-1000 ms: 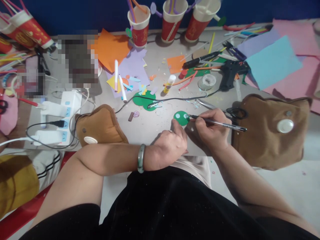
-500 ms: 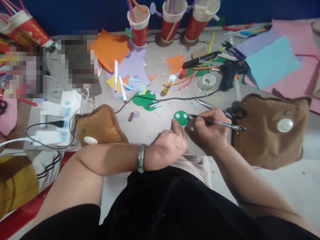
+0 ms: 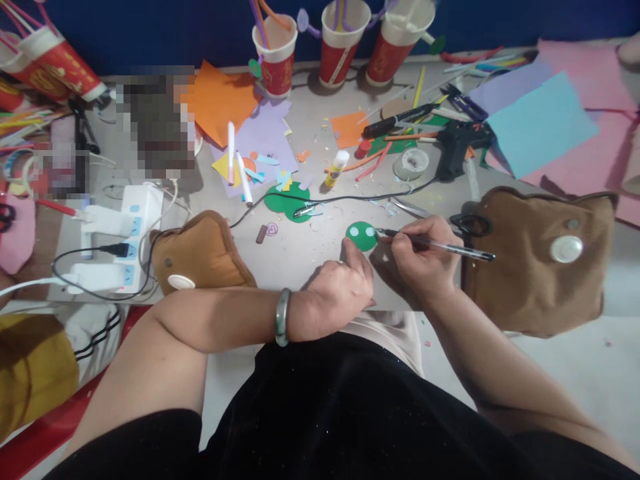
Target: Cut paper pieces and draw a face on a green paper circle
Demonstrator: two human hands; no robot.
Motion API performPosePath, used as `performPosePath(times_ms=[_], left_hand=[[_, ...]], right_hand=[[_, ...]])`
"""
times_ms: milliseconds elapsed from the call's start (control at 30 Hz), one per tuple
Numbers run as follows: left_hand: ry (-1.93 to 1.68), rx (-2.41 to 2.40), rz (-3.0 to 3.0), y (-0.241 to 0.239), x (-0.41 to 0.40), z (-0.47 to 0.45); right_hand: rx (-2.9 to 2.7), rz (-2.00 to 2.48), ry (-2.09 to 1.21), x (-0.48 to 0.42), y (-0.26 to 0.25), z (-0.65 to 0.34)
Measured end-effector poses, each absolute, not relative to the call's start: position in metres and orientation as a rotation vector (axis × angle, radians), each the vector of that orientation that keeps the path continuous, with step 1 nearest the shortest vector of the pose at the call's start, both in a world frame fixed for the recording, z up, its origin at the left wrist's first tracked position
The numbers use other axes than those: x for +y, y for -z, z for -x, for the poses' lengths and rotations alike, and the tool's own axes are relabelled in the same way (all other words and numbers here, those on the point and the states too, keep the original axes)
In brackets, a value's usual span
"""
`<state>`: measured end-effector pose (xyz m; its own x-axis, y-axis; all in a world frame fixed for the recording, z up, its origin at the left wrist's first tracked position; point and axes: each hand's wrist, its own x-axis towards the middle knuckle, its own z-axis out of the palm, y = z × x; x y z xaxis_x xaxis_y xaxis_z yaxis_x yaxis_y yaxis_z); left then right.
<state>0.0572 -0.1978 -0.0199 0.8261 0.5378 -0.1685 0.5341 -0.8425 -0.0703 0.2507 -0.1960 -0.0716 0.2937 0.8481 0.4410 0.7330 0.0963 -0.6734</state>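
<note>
A green paper circle [image 3: 361,245] with two pale dots like eyes lies flat on the table. My left hand [image 3: 340,290] rests at its lower edge, fingers mostly curled, the index fingertip pressing it down. My right hand [image 3: 427,257] is closed around a clear-barrelled pen [image 3: 450,248]. The pen's tip is at the right-hand dot; whether it touches the paper I cannot tell. Left of the circle lie other green paper pieces [image 3: 285,200] with a small metal-tipped item on them. A glue stick [image 3: 337,168] stands above.
A black glue gun [image 3: 453,150] trails its cord across the table. Brown fabric pouches [image 3: 537,267] lie at both sides. Red paper cups [image 3: 276,63] line the back. Coloured paper [image 3: 543,127], markers [image 3: 244,177], scraps and a power strip [image 3: 141,230] surround the work.
The pen has tilted very slightly, its back end a little further right. Both hands stay in nearly the same place; the view has shifted a little.
</note>
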Motion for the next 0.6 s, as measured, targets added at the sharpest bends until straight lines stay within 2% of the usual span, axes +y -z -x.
performPosePath(times_ms=[300, 600], left_hand=[[-0.306, -0.884, 2.997, 0.0188, -0.1970, -0.0588], [-0.227, -0.884, 2.961, 0.0235, -0.1988, -0.0582]], right_hand=[[-1.427, 1.615, -0.065, -0.1973, 0.0811, -0.2551], [-1.400, 1.642, -0.138, -0.1962, 0.0718, -0.2486]])
